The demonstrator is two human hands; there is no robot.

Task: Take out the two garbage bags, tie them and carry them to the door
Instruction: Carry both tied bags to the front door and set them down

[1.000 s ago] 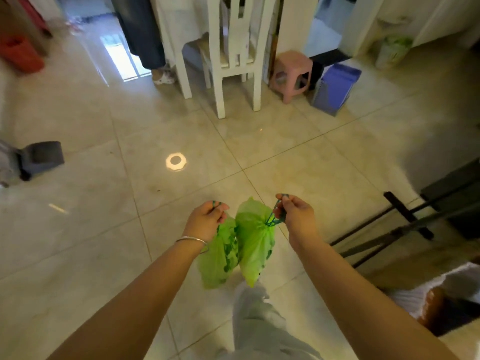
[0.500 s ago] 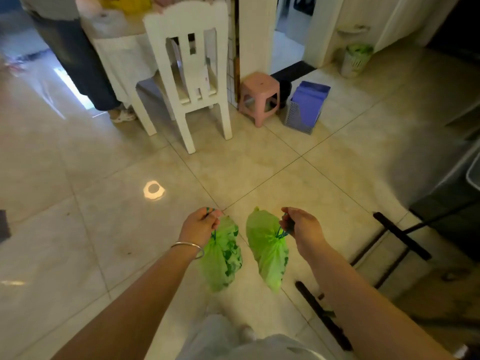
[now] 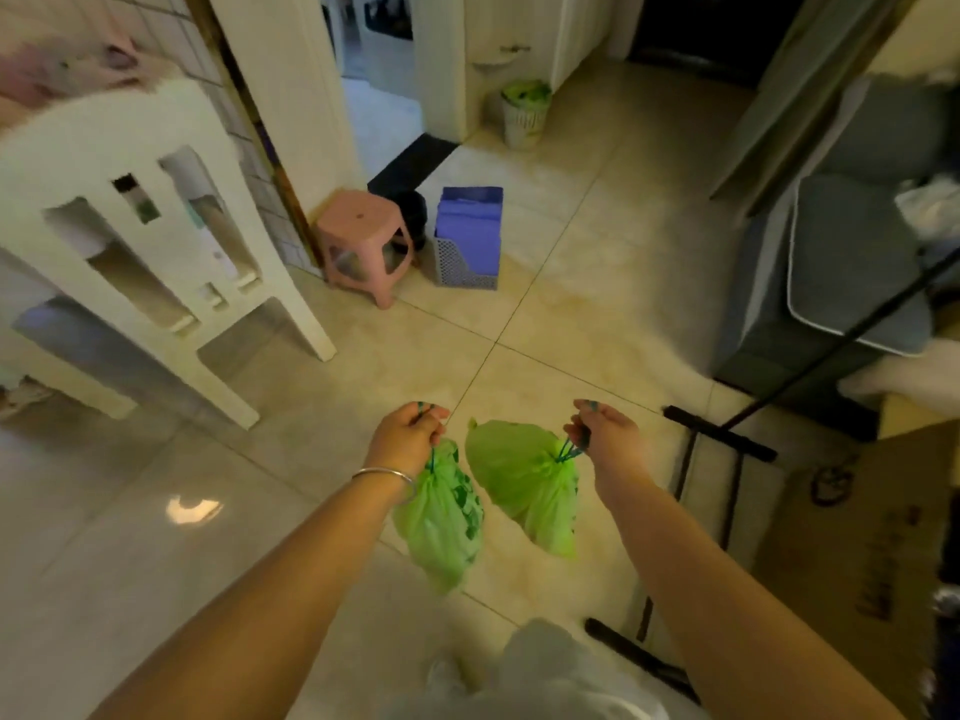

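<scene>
Two tied green garbage bags hang above the tiled floor in front of me. My left hand [image 3: 408,438], with a silver bangle on the wrist, grips the drawstring of the left garbage bag [image 3: 441,517]. My right hand [image 3: 605,439] grips the blue drawstring of the right garbage bag [image 3: 524,480]. The two bags hang side by side, a small gap between them. A dark doorway [image 3: 696,33] shows at the far upper right.
A white chair [image 3: 156,241] stands at the left, a pink stool [image 3: 363,241] and a purple basket [image 3: 467,236] ahead by a door frame. A bin with a green liner [image 3: 524,114] is farther back. Grey sofa [image 3: 841,262], black rack legs [image 3: 722,444] and a cardboard box [image 3: 872,537] crowd the right.
The view has swung right and moved forward: the chair, stool and basket are closer and farther left. Both bags have drifted apart and still hang from my hands.
</scene>
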